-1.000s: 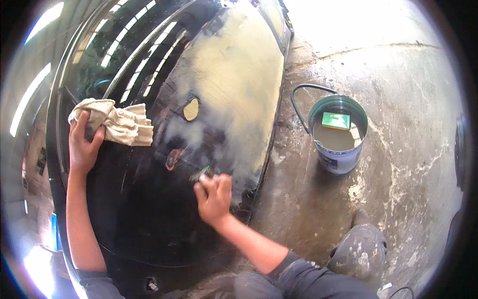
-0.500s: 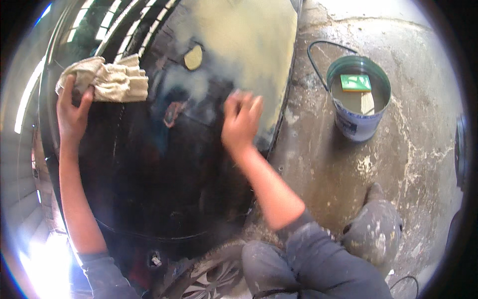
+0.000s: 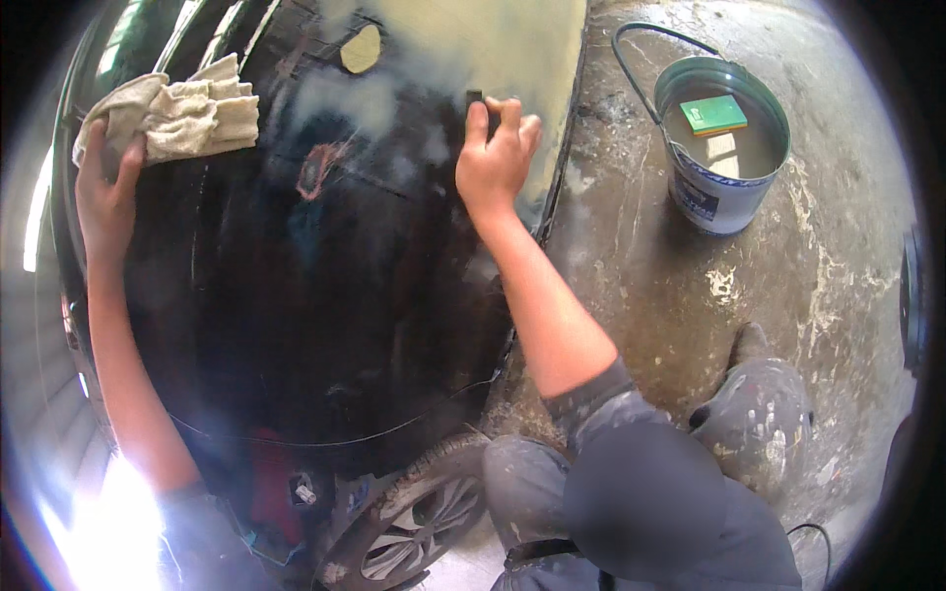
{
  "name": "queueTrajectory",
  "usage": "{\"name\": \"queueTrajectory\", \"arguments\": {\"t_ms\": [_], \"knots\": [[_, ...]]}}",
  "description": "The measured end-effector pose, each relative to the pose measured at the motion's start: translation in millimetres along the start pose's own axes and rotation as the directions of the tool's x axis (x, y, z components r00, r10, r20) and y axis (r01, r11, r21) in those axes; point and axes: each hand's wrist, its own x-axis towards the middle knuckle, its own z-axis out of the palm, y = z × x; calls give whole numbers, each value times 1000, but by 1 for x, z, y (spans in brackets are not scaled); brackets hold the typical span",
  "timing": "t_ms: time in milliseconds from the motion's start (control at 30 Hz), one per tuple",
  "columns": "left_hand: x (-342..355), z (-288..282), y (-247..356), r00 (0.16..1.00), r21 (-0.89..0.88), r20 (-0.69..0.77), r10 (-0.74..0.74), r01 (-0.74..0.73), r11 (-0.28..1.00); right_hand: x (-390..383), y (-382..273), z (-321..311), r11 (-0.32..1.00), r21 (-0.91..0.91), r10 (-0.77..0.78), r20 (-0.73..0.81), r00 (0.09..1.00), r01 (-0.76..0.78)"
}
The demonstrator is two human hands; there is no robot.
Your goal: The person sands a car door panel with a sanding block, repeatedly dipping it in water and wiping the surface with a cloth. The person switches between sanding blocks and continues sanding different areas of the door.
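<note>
My left hand grips a folded cream cloth at the upper left of the glossy black car panel. My right hand, fingers bent, holds a small dark pad against the panel near its right edge, where cream filler and grey haze cover the paint; much of the pad is hidden by my fingers. A cream oval patch and a scraped, pink-edged spot show between my hands.
A bucket of murky water stands on the stained concrete floor at right, with a green block and a pale piece in it. A wheel is below the panel. My bent knee and a black cable are lower right.
My right hand has moved up and to the right across the panel. My left hand still grips the cloth. The whole scene sits higher in the picture, with more of the wheel showing.
</note>
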Motion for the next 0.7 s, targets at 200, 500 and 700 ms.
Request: {"name": "queueTrajectory", "arguments": {"t_ms": [200,500,700], "knots": [[3,0,4,987,-68,104,-123,131,989,-72,-14,-24,981,73,-186,151,971,177],[1,0,7,996,-69,22,-88,89,994,-59,-21,-24,952,80,-299,55,953,294],[5,-3,6,996,-83,51,-66,70,994,-28,-1,-8,993,65,-102,65,993,97]]}}
